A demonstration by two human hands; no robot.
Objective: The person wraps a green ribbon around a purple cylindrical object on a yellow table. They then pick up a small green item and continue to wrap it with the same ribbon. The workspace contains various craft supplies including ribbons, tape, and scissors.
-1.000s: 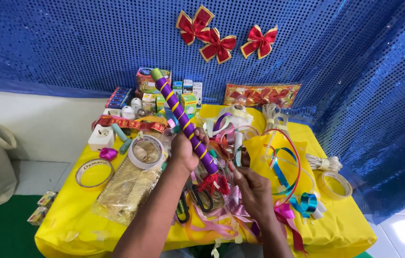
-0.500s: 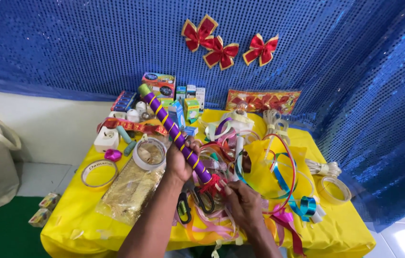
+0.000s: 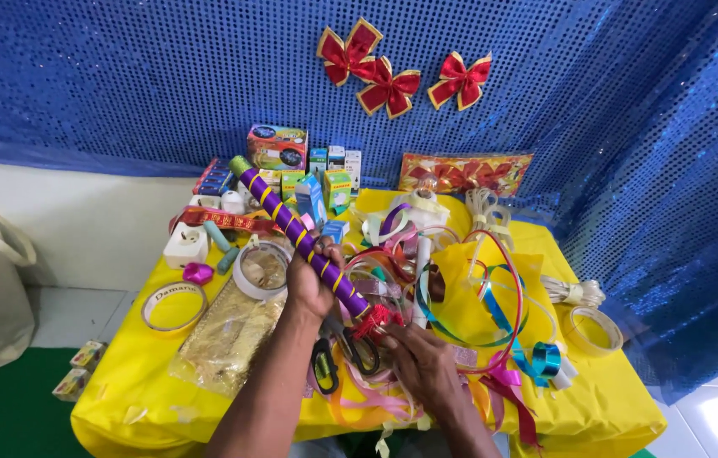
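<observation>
Clenched around the middle of a purple stick (image 3: 300, 235) wound with yellow ribbon, the left hand (image 3: 310, 284) is keeping it tilted above the yellow table (image 3: 122, 399), with the green-tipped upper end being pointed toward the table's far left corner. At the stick's lower end, a red ribbon tuft (image 3: 378, 321) is being pinched by the fingers of the right hand (image 3: 421, 366), which are closed on it just below and to the right of the left hand. Black-handled scissors (image 3: 344, 349) are lying beneath both hands, close to the near edge. A heap of coloured ribbons (image 3: 461, 288) is spreading across the table's centre and right half. A gold glitter packet (image 3: 228, 332) is resting to the left of the left forearm, and a roll of clear tape (image 3: 261, 270) is sitting just beyond it. A tape ring (image 3: 174, 305) is lying near the left edge, another ring (image 3: 594, 330) near the right edge. Small boxes (image 3: 325, 182) are being lined along the far edge. Three red bows (image 3: 389, 80) are being displayed on the blue sequinned backdrop (image 3: 122, 76) behind.
</observation>
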